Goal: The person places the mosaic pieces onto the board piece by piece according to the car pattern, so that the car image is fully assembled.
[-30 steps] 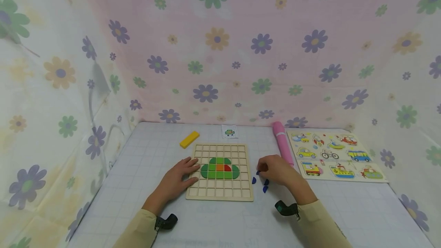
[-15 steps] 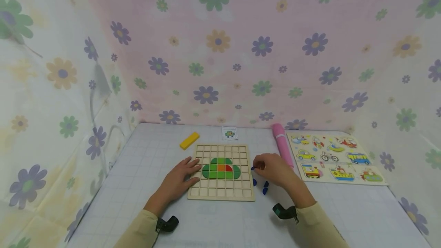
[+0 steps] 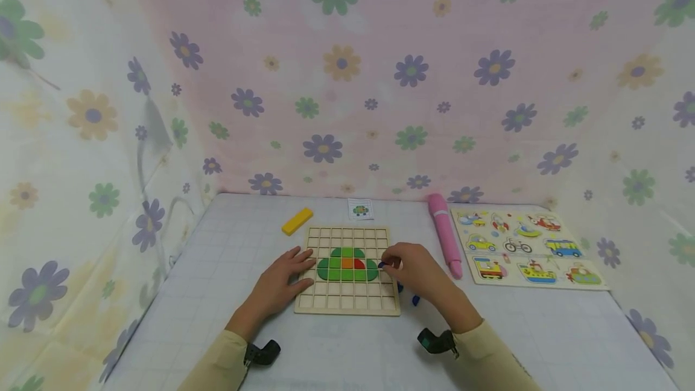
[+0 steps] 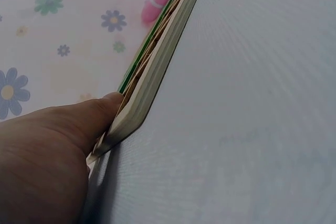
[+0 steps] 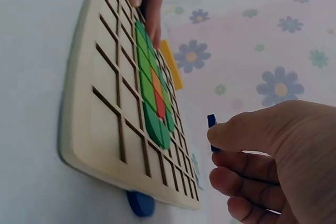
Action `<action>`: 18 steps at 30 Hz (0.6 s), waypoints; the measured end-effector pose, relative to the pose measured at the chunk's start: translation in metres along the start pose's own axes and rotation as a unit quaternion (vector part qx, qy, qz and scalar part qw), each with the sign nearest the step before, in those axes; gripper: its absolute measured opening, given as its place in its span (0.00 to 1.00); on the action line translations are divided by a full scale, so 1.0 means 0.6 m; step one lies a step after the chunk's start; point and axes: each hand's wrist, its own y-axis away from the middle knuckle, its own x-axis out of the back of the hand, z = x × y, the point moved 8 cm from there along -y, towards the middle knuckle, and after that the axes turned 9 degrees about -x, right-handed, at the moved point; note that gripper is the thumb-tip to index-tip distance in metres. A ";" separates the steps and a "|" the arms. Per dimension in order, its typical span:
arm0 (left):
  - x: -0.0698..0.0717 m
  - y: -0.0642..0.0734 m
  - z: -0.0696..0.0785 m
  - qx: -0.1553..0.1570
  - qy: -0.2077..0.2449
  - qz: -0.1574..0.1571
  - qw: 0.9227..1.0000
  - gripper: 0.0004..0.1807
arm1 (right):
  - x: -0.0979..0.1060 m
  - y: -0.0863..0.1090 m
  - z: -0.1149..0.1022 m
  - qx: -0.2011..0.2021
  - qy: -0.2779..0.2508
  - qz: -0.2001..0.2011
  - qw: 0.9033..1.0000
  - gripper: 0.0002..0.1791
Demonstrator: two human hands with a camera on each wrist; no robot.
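A wooden grid board point(image 3: 347, 303) lies on the table, with green tiles point(image 3: 342, 275), an orange tile point(image 3: 347, 263) and a red tile point(image 3: 359, 264) set in its middle cells. My left hand point(image 3: 277, 285) rests on the board's left edge, fingers extended; in the left wrist view its thumb point(image 4: 100, 111) touches the rim. Over the right side of the board, my right hand point(image 3: 420, 270) pinches a small blue tile point(image 5: 212, 132) between thumb and forefinger, clear of the grid. Loose blue tiles point(image 3: 415, 300) lie by the board's right edge, partly hidden by that hand.
Behind the board lie a small picture card point(image 3: 361, 209) and a yellow block point(image 3: 297, 221). To the right are a pink roll point(image 3: 445, 235) and a vehicle puzzle board point(image 3: 529, 252). Flowered cloth point(image 3: 342, 101) surrounds the table at the back and sides.
My right hand has carried the blue tile leftward, from the table beside the board to above its right-hand cells. The left hand stays at the left edge.
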 end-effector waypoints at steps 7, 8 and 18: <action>0.001 0.001 0.000 -0.001 -0.005 0.002 1.000 0.29 | -0.030 0.006 -0.034 0.025 -0.002 -0.006 1.000 0.06; 0.001 0.001 0.000 0.001 -0.004 0.001 1.000 0.29 | -0.035 0.007 -0.038 0.029 0.000 -0.009 1.000 0.06; 0.000 0.002 -0.002 0.008 -0.002 -0.004 1.000 0.29 | -0.074 0.014 -0.056 0.030 0.035 -0.031 0.998 0.05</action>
